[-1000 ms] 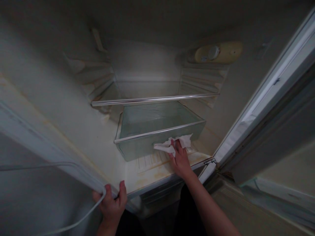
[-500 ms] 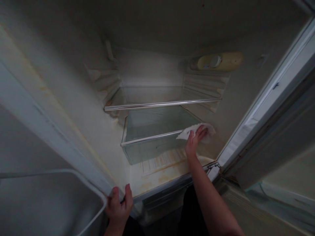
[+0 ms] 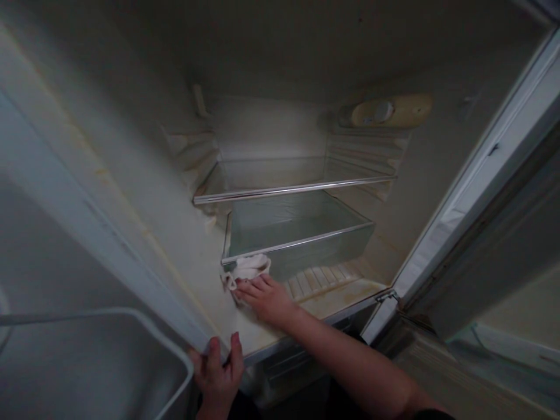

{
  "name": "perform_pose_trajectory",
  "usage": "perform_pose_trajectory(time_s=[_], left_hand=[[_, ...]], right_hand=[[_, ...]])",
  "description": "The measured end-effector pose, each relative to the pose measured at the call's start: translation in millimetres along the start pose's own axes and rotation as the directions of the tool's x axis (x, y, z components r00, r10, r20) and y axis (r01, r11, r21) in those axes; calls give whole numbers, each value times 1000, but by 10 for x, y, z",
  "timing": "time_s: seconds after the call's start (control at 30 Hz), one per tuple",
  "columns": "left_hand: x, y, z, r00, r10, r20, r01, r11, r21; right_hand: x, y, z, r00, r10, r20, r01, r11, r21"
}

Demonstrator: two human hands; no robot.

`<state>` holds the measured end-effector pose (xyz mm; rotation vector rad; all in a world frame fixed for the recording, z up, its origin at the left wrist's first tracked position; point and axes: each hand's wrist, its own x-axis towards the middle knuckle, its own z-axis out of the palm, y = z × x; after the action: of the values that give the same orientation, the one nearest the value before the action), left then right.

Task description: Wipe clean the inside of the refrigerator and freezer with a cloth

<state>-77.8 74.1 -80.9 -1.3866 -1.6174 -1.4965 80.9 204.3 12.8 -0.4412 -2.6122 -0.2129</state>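
A white cloth (image 3: 252, 267) is bunched under the fingers of my right hand (image 3: 269, 300), which presses it to the front left of the clear drawer (image 3: 324, 256), close to the fridge's left inner wall. Part of the cloth hides behind my fingers. My left hand (image 3: 219, 373) grips the fridge frame (image 3: 175, 303) at its lower left front corner, fingers curled over the edge. Below the drawer, the ribbed fridge floor (image 3: 319, 280) has yellowish stains.
A glass shelf (image 3: 280, 178) with a shiny front trim sits above the drawer. A yellowed lamp housing (image 3: 394, 111) is on the right wall. The open fridge door (image 3: 494, 280) stands at right. A pale bent tube or rail (image 3: 144, 319) curves at lower left.
My right hand has swept the cloth from the drawer's right end across to its front left corner. My left hand keeps its hold on the frame. The view has shifted slightly.
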Motion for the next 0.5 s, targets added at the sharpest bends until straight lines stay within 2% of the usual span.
perform_pose_trajectory(time_s=[0.1,0.17,0.2,0.23,0.3,0.37,0.4,0.47,0.5], left_hand=[[11,7,2,998,44,-47,-41,997,61],[11,4,11,997,52,-54,-48,996,79],[11,0,17,997,60,-57,-55,995,87],[12,-4,24,995,82,-62,-75,992,99],[23,-9,40,981,176,-84,-164,977,136],[41,-12,51,950,298,-96,-278,944,180],[49,-16,53,934,345,-94,-322,926,200],[57,-34,54,915,395,-83,-368,901,230],[56,-49,52,910,407,-82,-376,892,250]], right_hand=[[-280,347,-146,999,45,5,-45,999,-29],[-531,605,-241,981,192,-12,-192,979,-74],[-670,736,-286,958,286,-38,-288,952,-101],[-814,865,-332,919,385,-83,-393,911,-126],[-1111,1103,-426,802,560,-207,-592,792,-148],[-1402,1282,-518,676,672,-302,-727,676,-123],[-1538,1337,-557,627,712,-315,-768,632,-102],[-1776,1372,-605,567,778,-272,-818,570,-76],[-1868,1351,-610,557,798,-230,-828,554,-82]])
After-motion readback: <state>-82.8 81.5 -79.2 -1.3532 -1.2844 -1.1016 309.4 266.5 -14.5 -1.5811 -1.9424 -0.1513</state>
